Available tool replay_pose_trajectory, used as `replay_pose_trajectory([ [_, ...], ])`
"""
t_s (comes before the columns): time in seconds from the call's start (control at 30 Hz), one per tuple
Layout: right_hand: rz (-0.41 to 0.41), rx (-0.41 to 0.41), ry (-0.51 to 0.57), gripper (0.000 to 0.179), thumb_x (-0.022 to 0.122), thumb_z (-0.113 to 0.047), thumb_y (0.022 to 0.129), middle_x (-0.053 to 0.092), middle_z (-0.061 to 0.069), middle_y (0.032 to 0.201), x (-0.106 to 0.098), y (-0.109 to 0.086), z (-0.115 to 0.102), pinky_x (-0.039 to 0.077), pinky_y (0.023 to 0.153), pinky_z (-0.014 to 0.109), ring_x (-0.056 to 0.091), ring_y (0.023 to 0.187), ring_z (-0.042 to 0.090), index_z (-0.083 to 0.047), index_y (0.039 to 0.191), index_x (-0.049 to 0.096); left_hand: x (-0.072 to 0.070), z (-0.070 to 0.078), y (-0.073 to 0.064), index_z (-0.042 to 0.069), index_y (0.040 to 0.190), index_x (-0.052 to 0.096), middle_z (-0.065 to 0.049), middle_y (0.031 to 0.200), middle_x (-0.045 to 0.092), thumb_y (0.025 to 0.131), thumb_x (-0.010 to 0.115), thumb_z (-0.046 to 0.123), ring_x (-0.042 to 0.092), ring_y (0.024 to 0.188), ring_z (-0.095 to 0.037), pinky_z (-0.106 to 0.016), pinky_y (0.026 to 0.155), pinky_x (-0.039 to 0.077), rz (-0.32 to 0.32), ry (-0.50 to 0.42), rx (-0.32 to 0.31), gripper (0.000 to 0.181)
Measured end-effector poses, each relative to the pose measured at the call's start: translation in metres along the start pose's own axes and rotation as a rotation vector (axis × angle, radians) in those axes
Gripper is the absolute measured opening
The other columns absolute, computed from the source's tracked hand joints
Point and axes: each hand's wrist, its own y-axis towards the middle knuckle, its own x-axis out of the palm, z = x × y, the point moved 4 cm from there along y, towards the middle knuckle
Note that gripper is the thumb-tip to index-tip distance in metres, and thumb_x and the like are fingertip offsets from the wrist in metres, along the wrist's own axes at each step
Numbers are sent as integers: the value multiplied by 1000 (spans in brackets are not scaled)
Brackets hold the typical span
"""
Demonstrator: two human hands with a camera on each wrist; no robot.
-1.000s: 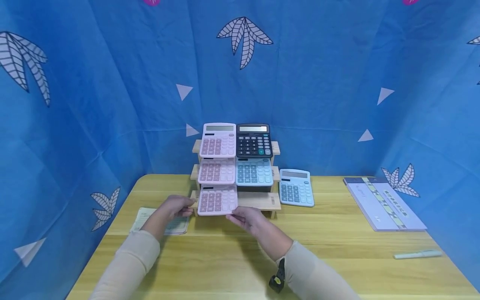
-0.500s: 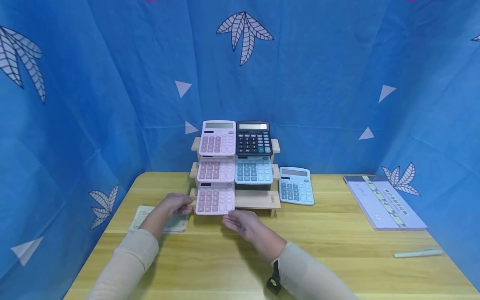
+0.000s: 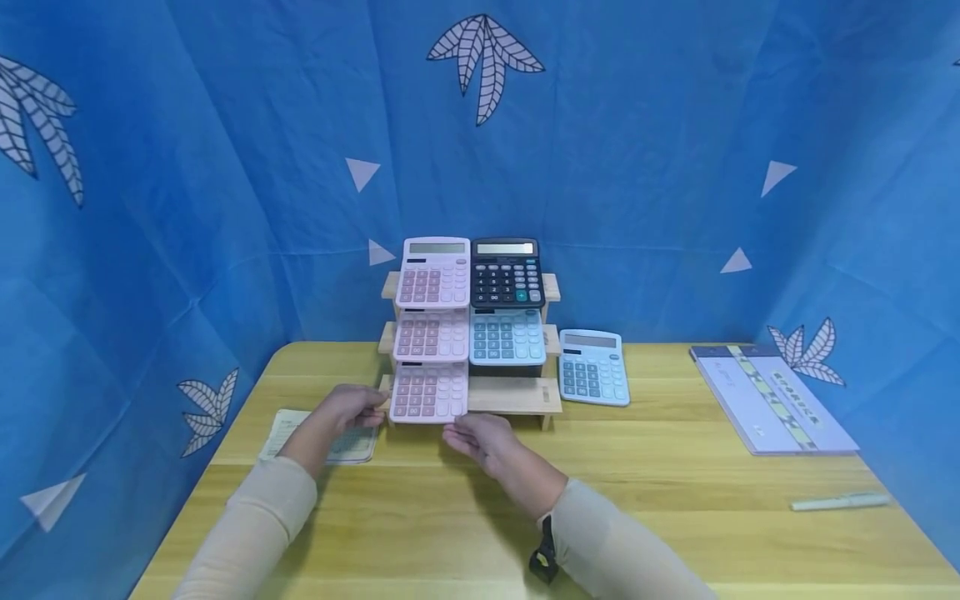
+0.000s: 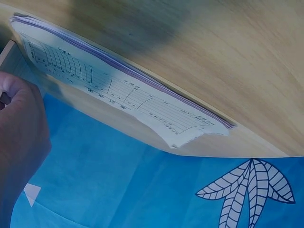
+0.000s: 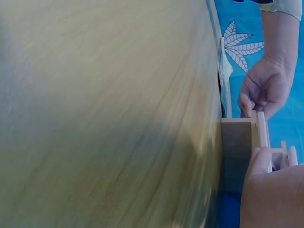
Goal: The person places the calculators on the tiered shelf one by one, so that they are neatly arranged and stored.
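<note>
A wooden tiered rack (image 3: 517,395) stands at the back of the table. On its bottom tier, at the left, sits a pink calculator (image 3: 429,395). My right hand (image 3: 486,442) pinches this calculator at its lower right corner, thumb in front; the right wrist view hides the other fingertips. My left hand (image 3: 351,408) holds the left end of the bottom tier with curled fingers, also visible beyond the rack in the right wrist view. Above are two more pink calculators (image 3: 432,335), a blue calculator (image 3: 507,337) and a black calculator (image 3: 507,273).
Another blue calculator (image 3: 594,367) lies right of the rack. A printed paper pad (image 4: 109,85) lies by my left hand. Farther right are a white notebook (image 3: 772,402) and a pale pen (image 3: 840,502). A blue patterned curtain (image 3: 637,167) encloses the table.
The pink calculator on the bottom tier has shifted slightly left and now sits straighter, with my right hand moving along at its corner. My left hand stays at the rack's end.
</note>
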Motion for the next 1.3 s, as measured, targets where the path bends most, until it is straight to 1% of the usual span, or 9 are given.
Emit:
replay_pose_trajectory([
  [0.13,-20,25,-70,31,53,-3,92,66,23,101,-3,-2,1,59,78,31,68,81,22,12,120,51,1,2,-1,-11,129,46,-7,75,60,91,60,9,59,60,-9,-21,62,58,6,6,-3,45],
  [0.3,-71,79,-253,35,54,-12,92,68,17,96,-15,-10,4,59,62,24,67,71,19,7,122,51,1,2,-1,-11,132,43,-6,75,59,92,59,9,59,60,-9,-21,62,58,13,13,-11,48],
  [0.4,-81,83,-318,33,55,-11,90,68,13,91,-28,-17,1,56,55,20,65,66,15,7,119,53,2,2,0,-12,131,44,-7,76,59,92,59,8,59,60,-9,-21,62,58,13,15,-9,46],
  [0.67,-73,84,-430,32,52,-12,90,66,10,89,-65,-42,-23,53,56,21,60,63,12,6,117,55,3,1,1,-11,128,46,-6,73,58,92,60,9,59,60,-10,-20,61,58,23,33,-17,44],
  [0.83,-21,62,-562,30,50,-14,91,67,10,88,-86,-54,-39,56,67,31,62,71,18,4,113,60,1,1,0,-12,127,46,-6,72,58,91,59,8,59,58,-9,-21,60,58,21,16,-9,43],
  [0.97,39,36,-650,29,52,-15,90,66,10,89,-101,-57,-53,56,67,31,62,76,21,3,111,62,1,1,-1,-12,126,47,-6,73,59,91,59,8,59,58,-9,-21,60,58,24,13,-14,42],
  [1.1,103,-35,-731,27,53,-15,91,65,11,91,-119,-55,-74,53,63,28,60,74,18,4,109,60,2,2,-3,-12,127,47,-6,73,60,91,60,9,60,59,-8,-20,61,58,6,15,-6,44],
  [1.23,173,-127,-794,26,50,-13,93,62,16,96,-143,-47,-95,51,65,31,58,77,21,6,109,58,1,3,-6,-14,124,48,-6,71,60,89,63,9,60,59,-9,-19,60,58,-21,5,5,45],
  [1.3,229,-174,-882,26,49,-14,92,62,17,100,-158,-41,-106,50,67,33,57,81,23,5,107,59,2,4,-7,-14,125,48,-6,71,60,90,62,9,60,59,-9,-19,60,58,-17,11,2,45],
])
